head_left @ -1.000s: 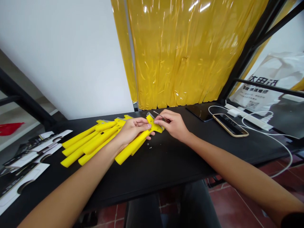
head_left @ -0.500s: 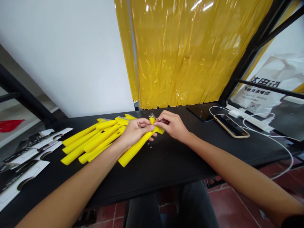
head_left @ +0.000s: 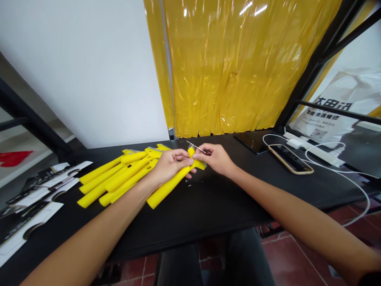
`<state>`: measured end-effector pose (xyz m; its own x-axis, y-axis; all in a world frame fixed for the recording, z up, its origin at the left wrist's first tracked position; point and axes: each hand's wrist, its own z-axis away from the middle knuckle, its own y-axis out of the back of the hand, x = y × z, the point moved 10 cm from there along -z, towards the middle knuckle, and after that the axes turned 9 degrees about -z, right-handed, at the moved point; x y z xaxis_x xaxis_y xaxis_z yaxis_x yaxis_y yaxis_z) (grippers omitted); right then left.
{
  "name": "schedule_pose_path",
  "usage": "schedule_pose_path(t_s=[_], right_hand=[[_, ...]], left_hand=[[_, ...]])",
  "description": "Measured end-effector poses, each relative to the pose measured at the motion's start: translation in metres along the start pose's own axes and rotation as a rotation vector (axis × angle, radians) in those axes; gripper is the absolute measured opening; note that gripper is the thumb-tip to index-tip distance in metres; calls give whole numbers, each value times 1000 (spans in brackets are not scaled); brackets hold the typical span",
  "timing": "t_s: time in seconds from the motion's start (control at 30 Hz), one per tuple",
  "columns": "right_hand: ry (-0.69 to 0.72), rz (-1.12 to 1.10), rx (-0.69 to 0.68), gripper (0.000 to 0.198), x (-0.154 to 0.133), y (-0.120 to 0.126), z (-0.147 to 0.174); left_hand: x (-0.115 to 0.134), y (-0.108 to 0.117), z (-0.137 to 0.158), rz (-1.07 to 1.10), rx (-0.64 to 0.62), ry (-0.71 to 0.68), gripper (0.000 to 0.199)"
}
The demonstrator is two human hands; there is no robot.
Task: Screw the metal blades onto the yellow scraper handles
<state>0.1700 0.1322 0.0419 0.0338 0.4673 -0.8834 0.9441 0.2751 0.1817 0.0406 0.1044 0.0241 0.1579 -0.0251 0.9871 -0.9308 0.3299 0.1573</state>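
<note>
A yellow scraper [head_left: 166, 188] with a long rounded handle lies slanted above the black table, its head up and to the right. My left hand [head_left: 171, 163] is closed round it near the head, thumb on top. My right hand [head_left: 217, 159] is closed on a thin screwdriver [head_left: 195, 147], whose metal shaft points left over the scraper's head; its dark red handle is mostly hidden in my fingers. The right thumb and fingertip touch the scraper head. Several similar yellow scrapers [head_left: 102, 180] lie piled beside my left forearm. Tiny metal screws [head_left: 189, 185] lie below my hands.
Black-and-white printed cards [head_left: 44, 214] are heaped at the left edge. On the right are a dark tablet [head_left: 250, 143], a phone [head_left: 291, 159], and a white power strip [head_left: 324, 155] with looping cables. A yellow plastic curtain [head_left: 232, 71] hangs behind the table [head_left: 214, 214].
The screwdriver's shaft has tilted, with its tip now higher above the scraper head. My right hand has shifted slightly downward; my left hand keeps its hold.
</note>
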Motion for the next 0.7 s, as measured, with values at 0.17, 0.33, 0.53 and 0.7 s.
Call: schedule_pose_path(t_s=[0.17,0.33,0.53,0.7], right_hand=[[10,-5,84,34,-3,3,1],[15,-118,146,33,-4,16,-3],[283,348,29,32,-41,20,1],[256,496,-57,26,-44,12,4]], left_hand=[[-10,-3,-2,129,-16,97,21],[-18,4,-6,213,25,149,17],[-18,32,-10,227,215,118,15],[-11,49,-9,215,334,41,14]])
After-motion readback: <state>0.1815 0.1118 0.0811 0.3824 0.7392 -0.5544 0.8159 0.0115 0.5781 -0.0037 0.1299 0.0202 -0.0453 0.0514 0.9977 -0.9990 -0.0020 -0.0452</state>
